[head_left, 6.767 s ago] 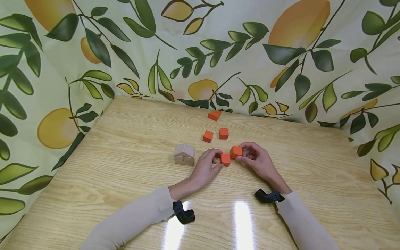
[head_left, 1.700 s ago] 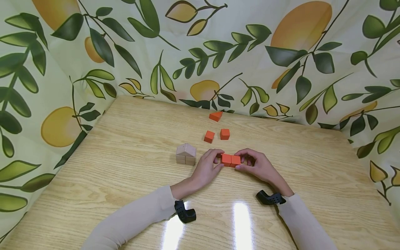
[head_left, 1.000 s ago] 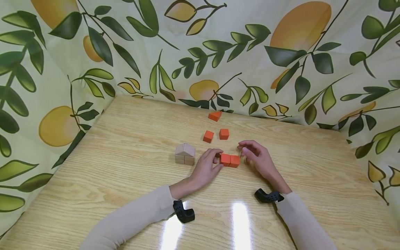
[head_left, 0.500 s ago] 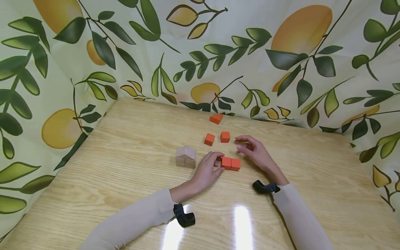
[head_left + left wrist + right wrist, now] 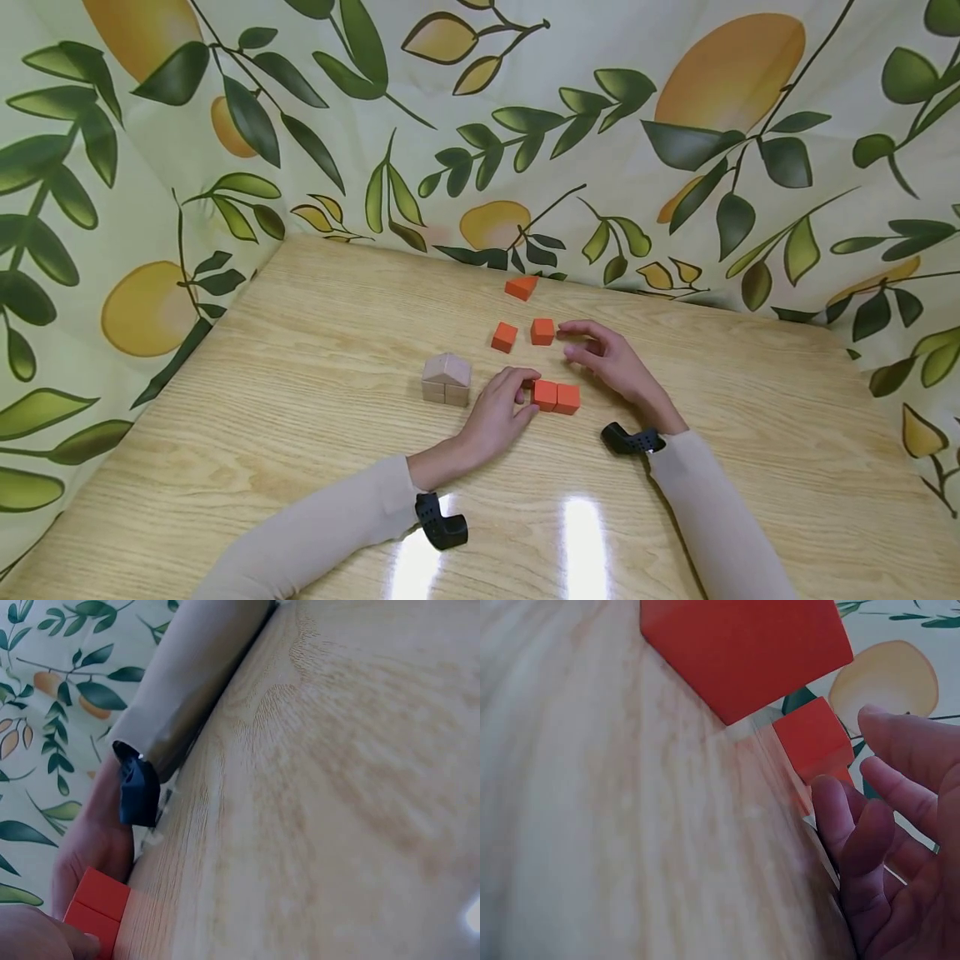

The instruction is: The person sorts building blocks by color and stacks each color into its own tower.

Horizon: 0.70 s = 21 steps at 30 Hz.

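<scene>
Two orange-red cubes stand side by side and touching: a left cube (image 5: 544, 396) and a right cube (image 5: 567, 399). My left hand (image 5: 495, 416) pinches the left cube between thumb and forefinger; its thumb also shows against the red blocks (image 5: 96, 921) in the left wrist view. Farther back, my right hand (image 5: 609, 361) holds nothing. Its loosely bent fingers lie just right of a single orange-red cube (image 5: 542, 332), with a small gap between. Another cube (image 5: 504, 337) sits left of that one, slightly turned. Behind them lies an orange-red triangular block (image 5: 521, 287).
Left of my left hand stands a little house of pale wooden blocks (image 5: 446, 380), with a triangular roof on top. The wooden table (image 5: 315, 350) ends at a fabric backdrop (image 5: 420, 150) printed with fruit and leaves, behind and at the left.
The right hand set its cube against the left hand's cube and let go. It then moved back and left toward a rear cube. My left hand has stayed in place.
</scene>
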Each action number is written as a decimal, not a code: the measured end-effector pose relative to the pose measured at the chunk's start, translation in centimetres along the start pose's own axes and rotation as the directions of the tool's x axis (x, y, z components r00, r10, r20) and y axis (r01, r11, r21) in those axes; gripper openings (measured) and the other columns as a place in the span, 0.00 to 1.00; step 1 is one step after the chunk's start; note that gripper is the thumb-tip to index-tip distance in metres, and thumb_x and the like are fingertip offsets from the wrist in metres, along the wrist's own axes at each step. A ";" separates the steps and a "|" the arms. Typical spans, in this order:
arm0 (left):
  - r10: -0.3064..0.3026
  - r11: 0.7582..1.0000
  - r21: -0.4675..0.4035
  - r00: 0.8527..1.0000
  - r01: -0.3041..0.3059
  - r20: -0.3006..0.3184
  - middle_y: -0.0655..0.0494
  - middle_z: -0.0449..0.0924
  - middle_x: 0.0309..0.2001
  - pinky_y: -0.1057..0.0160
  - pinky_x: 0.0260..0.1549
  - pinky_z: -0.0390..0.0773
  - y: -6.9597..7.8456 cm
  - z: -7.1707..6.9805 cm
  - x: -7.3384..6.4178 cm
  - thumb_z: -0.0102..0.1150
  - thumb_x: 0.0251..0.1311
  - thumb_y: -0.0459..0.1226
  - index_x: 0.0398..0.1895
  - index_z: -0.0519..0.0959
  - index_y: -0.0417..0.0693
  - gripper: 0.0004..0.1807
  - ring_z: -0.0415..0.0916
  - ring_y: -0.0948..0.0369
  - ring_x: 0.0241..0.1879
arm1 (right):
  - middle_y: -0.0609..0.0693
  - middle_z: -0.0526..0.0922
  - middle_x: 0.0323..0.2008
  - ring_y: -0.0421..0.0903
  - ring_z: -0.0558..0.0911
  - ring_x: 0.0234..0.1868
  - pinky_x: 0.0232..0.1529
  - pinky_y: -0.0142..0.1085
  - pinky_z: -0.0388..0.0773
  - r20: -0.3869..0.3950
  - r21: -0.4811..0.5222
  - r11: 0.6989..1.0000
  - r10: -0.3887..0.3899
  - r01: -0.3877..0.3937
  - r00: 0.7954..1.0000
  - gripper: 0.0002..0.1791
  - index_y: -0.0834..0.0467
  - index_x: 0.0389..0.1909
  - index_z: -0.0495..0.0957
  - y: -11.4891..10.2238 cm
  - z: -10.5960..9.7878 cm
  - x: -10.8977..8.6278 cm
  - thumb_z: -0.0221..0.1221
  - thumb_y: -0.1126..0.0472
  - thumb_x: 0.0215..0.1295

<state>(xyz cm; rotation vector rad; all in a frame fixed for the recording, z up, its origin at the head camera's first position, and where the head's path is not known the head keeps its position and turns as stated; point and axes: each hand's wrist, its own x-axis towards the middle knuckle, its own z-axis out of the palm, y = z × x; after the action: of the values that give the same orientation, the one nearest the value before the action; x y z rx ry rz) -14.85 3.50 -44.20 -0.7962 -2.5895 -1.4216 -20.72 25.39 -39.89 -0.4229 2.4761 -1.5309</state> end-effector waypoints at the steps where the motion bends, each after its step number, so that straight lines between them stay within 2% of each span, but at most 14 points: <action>1: 0.001 1.000 0.000 1.000 -0.001 -0.001 0.52 0.73 0.42 0.67 0.35 0.69 0.0 0.0 0.0 0.63 0.58 0.29 0.57 0.72 0.39 0.22 0.69 0.59 0.35 | 0.59 0.73 0.58 0.56 0.78 0.42 0.29 0.36 0.72 -0.001 -0.003 1.000 0.002 -0.002 1.000 0.23 0.62 0.63 0.68 0.0 0.1 0.1 0.57 0.61 0.69; 11: -0.025 1.000 -0.004 1.000 0.025 0.007 0.52 0.73 0.44 0.67 0.35 0.69 0.0 0.0 0.0 0.64 0.58 0.30 0.57 0.72 0.40 0.24 0.69 0.59 0.36 | 0.57 0.72 0.59 0.53 0.78 0.43 0.35 0.34 0.74 -0.020 -0.037 0.999 -0.015 0.014 1.000 0.25 0.61 0.63 0.69 -0.2 0.4 1.4 0.60 0.64 0.66; 18: -0.046 0.999 0.000 0.999 0.046 0.022 0.52 0.73 0.47 0.66 0.37 0.69 0.2 -0.2 0.0 0.65 0.57 0.31 0.58 0.71 0.40 0.25 0.69 0.59 0.37 | 0.49 0.74 0.58 0.48 0.80 0.40 0.42 0.35 0.72 -0.044 -0.095 0.994 -0.062 0.058 0.997 0.28 0.53 0.63 0.71 3.2 0.3 3.3 0.64 0.55 0.62; 21: -0.046 0.999 0.007 0.999 0.046 0.025 0.52 0.74 0.46 0.66 0.37 0.69 0.2 -0.2 0.1 0.66 0.56 0.31 0.58 0.71 0.40 0.26 0.69 0.60 0.37 | 0.50 0.74 0.57 0.47 0.80 0.39 0.42 0.36 0.71 -0.052 -0.126 0.990 -0.063 0.056 0.997 0.28 0.52 0.63 0.71 3.3 0.5 3.7 0.65 0.54 0.61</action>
<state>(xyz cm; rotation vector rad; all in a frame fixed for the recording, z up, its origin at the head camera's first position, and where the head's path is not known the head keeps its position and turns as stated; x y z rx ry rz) -14.87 3.41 -43.94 -0.7635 -2.6457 -1.4239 -24.45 25.13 -43.17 -0.4848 2.6343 -1.4326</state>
